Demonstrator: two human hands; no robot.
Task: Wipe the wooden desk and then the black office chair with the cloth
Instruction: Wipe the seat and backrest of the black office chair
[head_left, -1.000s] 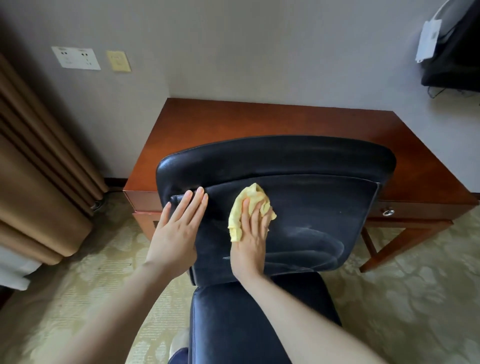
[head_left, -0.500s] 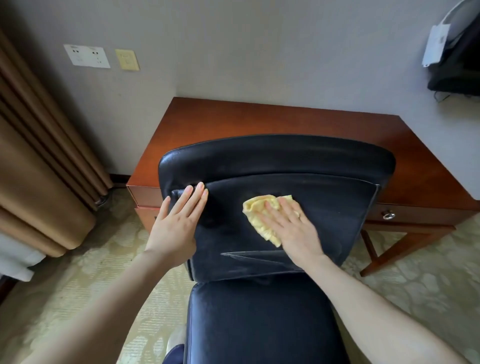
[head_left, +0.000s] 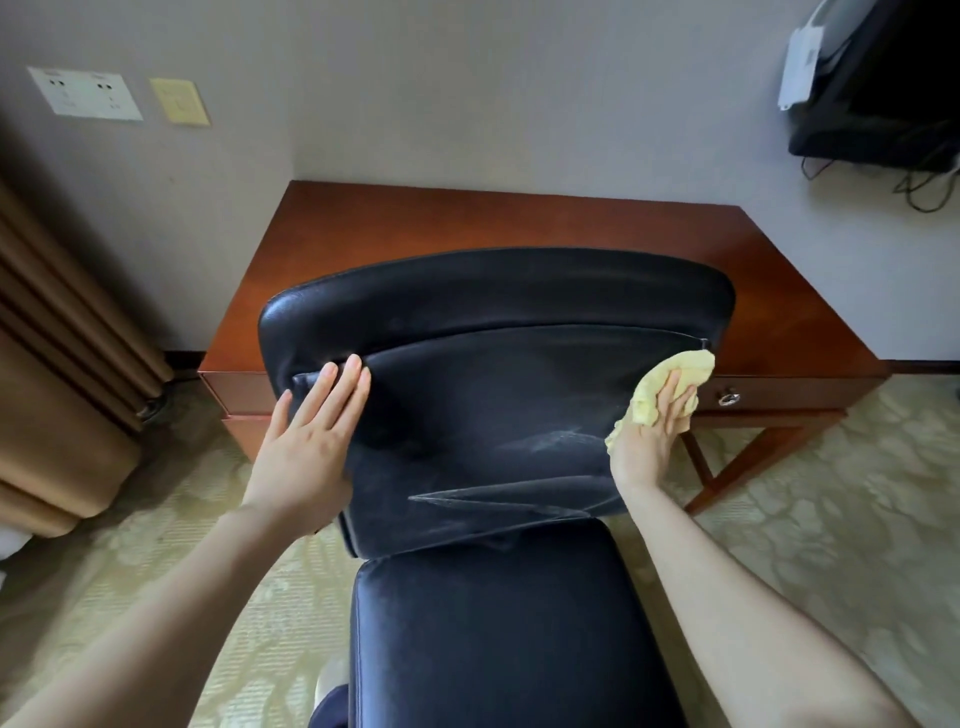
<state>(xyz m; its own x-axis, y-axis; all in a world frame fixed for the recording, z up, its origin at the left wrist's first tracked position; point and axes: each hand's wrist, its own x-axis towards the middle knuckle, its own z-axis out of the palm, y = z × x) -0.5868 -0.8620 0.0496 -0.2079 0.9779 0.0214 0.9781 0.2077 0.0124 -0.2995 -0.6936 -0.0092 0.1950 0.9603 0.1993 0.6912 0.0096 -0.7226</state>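
Head view: left hand (head_left: 306, 447) lies flat, fingers straight, on the black office chair (head_left: 493, 291); right hand (head_left: 649, 436) presses the cloth (head_left: 675, 371), fingers straight, at the backrest (head_left: 519, 415) right edge. Presumably the wooden desk (head_left: 467, 218) is done; the seat (head_left: 493, 649) looks unwiped.

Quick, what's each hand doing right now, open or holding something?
Left hand: open, flat on the chair back.
Right hand: open, pressing the cloth against the chair's right edge.

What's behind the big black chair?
A reddish-brown wooden desk stands behind the black leather office chair. Its top and one silver drawer knob show; the chair back covers the desk's front middle.
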